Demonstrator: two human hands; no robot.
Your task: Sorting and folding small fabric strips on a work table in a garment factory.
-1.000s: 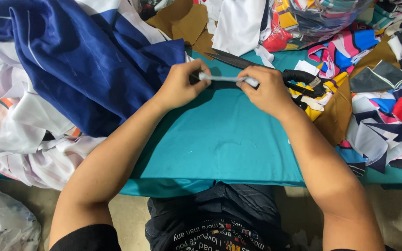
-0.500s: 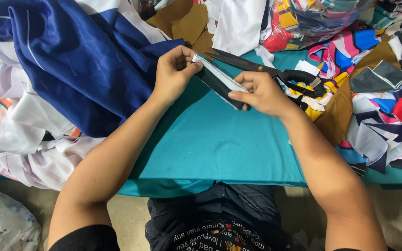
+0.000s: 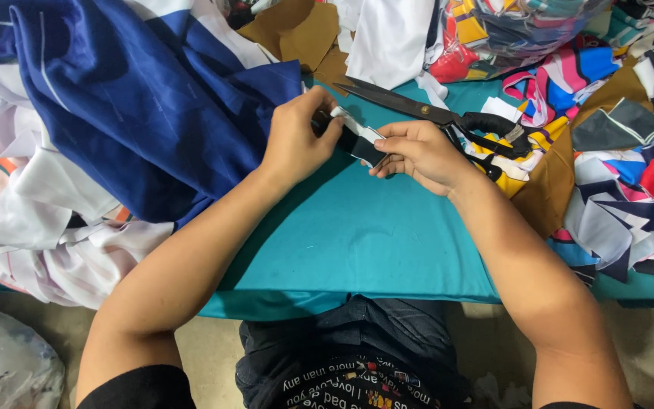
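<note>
Head view: at centre frame over the teal cloth-covered worktop [image 3: 357,235], the left hand [image 3: 295,140] and right hand [image 3: 418,151] each pinch an end of a small black-and-white fabric strip [image 3: 359,136], partly folded. Beyond lie long black-handled scissors [image 3: 425,112], untouched; the blue-and-white fabric heap [image 3: 115,91] fills the upper left.

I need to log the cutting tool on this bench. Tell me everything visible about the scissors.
The scissors are large tailor's shears with long dark metal blades, closed, and black loop handles. They lie flat on the teal table, tips pointing left toward a brown paper piece, handles resting on colourful fabric scraps. Neither hand touches them; the right hand is just in front.
</note>
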